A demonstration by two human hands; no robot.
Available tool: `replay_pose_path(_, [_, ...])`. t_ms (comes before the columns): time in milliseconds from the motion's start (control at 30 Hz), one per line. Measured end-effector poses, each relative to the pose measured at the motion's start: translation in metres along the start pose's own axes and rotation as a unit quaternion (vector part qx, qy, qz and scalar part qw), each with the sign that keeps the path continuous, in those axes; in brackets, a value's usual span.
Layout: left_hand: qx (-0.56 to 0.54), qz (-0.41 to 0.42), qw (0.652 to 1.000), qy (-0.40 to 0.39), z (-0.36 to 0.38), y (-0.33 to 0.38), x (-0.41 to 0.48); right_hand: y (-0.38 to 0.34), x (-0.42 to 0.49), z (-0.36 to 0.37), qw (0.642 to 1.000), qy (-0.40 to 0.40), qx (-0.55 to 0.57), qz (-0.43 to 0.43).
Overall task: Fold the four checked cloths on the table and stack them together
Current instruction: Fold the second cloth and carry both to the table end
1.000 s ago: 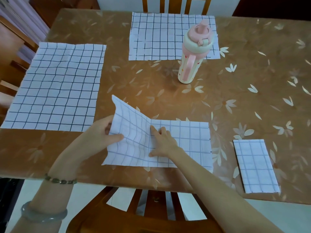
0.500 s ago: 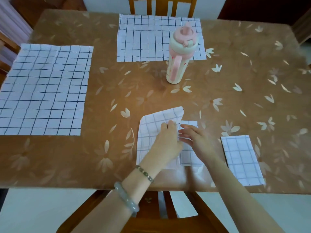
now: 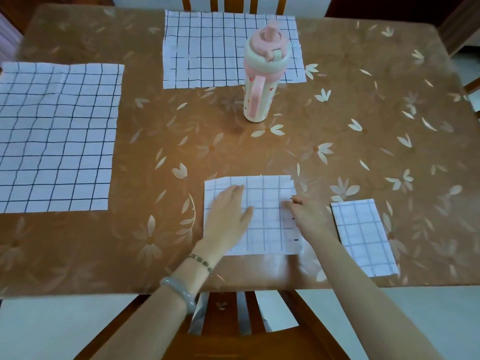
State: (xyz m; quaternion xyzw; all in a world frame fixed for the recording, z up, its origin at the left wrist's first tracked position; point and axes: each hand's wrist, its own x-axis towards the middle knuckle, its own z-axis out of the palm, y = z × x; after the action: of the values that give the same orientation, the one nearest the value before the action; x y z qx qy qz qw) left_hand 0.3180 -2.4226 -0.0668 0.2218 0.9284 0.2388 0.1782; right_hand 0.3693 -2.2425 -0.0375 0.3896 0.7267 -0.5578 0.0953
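**Q:** What is shown around the work in the head view?

**A:** A brown, flower-patterned table (image 3: 363, 113) is seen from above. A pink-lidded bottle (image 3: 262, 81) is stood upright at upper centre, and the lower right part of an unfolded checked cloth (image 3: 207, 48) is hidden behind it. A second unfolded cloth (image 3: 57, 136) is spread at the left of the frame. A small folded cloth (image 3: 363, 235) is laid at lower right. A wooden chair (image 3: 228, 307) is glimpsed below the table's near edge.

**Q:** And the cloth being worked?

**A:** A half-folded cloth (image 3: 267, 219) is laid at lower centre, close to the near edge and just left of the small folded one. Its left part is covered and pressed flat by the left hand (image 3: 228, 219), whose fingers are straight and released. A pale bangle (image 3: 179, 292) is worn on that wrist. The cloth's layered right edge is met by the bent fingers of the right hand (image 3: 309, 216). Whether that edge is pinched cannot be told.
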Motion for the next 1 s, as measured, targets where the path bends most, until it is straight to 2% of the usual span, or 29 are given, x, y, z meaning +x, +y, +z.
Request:
replay_pose_path(133, [0.143, 0.019, 0.989, -0.001, 0.002, -0.058, 0.004, 0.008, 0.014, 0.002, 0.994, 0.035, -0.103, -0.015])
replay_pose_path(233, [0.197, 0.033, 0.980, -0.016, 0.006, -0.072, 0.010, 0.015, 0.022, 0.005, 0.994, 0.052, -0.095, 0.000])
replay_pose_path(433, [0.218, 0.044, 0.974, -0.045, 0.017, -0.072, 0.013, 0.022, 0.029, 0.007, 0.995, 0.064, -0.080, -0.005])
replay_pose_path(700, [0.239, 0.050, 0.969, -0.024, 0.026, -0.073, 0.014, 0.032, 0.038, 0.010, 0.994, 0.084, -0.065, -0.014])
replay_pose_path(800, [0.245, 0.053, 0.968, -0.013, 0.030, -0.074, 0.015, 0.035, 0.039, 0.011, 0.990, 0.096, -0.100, -0.027])
replay_pose_path(833, [0.245, 0.054, 0.968, -0.011, 0.032, -0.075, 0.015, 0.036, 0.038, 0.012, 0.979, 0.119, -0.154, -0.051])
replay_pose_path(867, [0.245, 0.055, 0.968, -0.009, 0.033, -0.076, 0.016, 0.036, 0.038, 0.014, 0.952, 0.162, -0.240, -0.099])
replay_pose_path(933, [0.244, 0.058, 0.968, -0.005, 0.035, -0.078, 0.016, 0.033, 0.037, 0.026, 0.863, 0.241, -0.387, -0.216])
replay_pose_path(967, [0.245, 0.059, 0.968, -0.004, 0.035, -0.078, 0.016, 0.029, 0.037, 0.036, 0.839, 0.246, -0.404, -0.269])
replay_pose_path(1000, [0.245, 0.059, 0.968, -0.003, 0.035, -0.078, 0.016, 0.023, 0.038, 0.049, 0.830, 0.220, -0.402, -0.319])
